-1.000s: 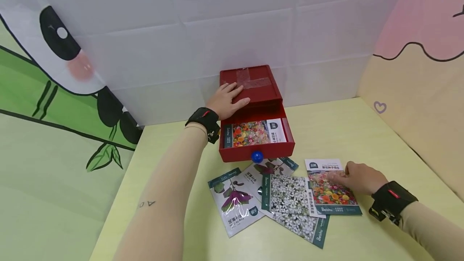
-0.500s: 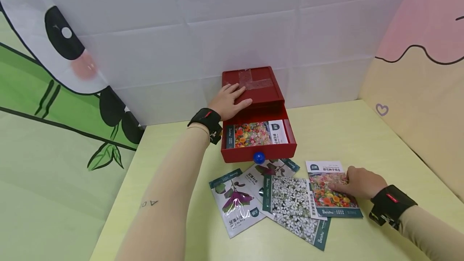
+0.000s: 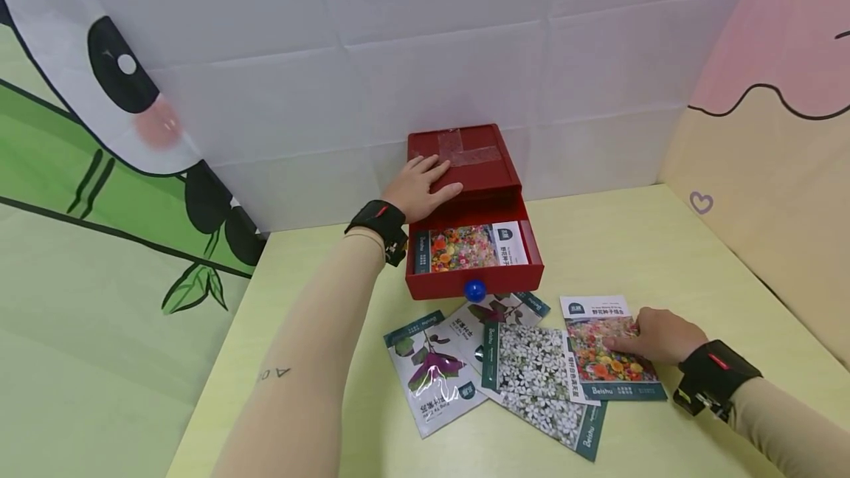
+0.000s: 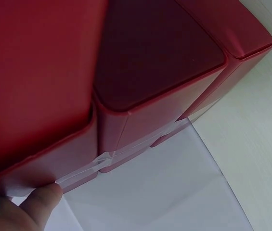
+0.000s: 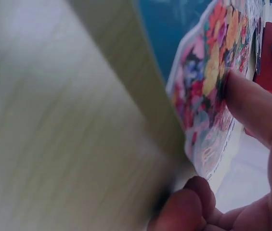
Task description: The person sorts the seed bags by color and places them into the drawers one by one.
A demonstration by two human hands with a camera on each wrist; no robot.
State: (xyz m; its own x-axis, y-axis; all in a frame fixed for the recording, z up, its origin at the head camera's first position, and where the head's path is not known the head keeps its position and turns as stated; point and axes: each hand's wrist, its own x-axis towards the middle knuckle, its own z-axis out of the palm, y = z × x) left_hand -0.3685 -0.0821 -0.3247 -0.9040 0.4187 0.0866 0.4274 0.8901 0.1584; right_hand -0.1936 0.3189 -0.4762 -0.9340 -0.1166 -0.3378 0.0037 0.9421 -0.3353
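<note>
My left hand [image 3: 418, 186] lies flat on the lid of a red drawer box [image 3: 465, 153], fingers straight; the left wrist view shows the box [image 4: 150, 62] close up with a fingertip [image 4: 39, 202] at its taped edge. The drawer [image 3: 474, 280] with a blue knob [image 3: 474, 290] stands pulled out, holding a colourful flower seed packet [image 3: 465, 246]. On the table, my right hand [image 3: 654, 334] pinches the right edge of another colourful flower packet [image 3: 600, 349]. In the right wrist view the thumb [image 5: 251, 106] presses on top of this packet [image 5: 208, 96] and a finger curls beneath its lifted edge.
In front of the drawer lie two white-flower packets [image 3: 531, 360], a purple-leaf packet [image 3: 432, 371] and a second one [image 3: 494, 308] partly under the drawer front. The yellow-green table [image 3: 631, 242] is walled by white, panda-print and pink panels.
My right hand has slid to the packet's right edge and curled round it, lifting that edge slightly. The left hand stays on the box lid.
</note>
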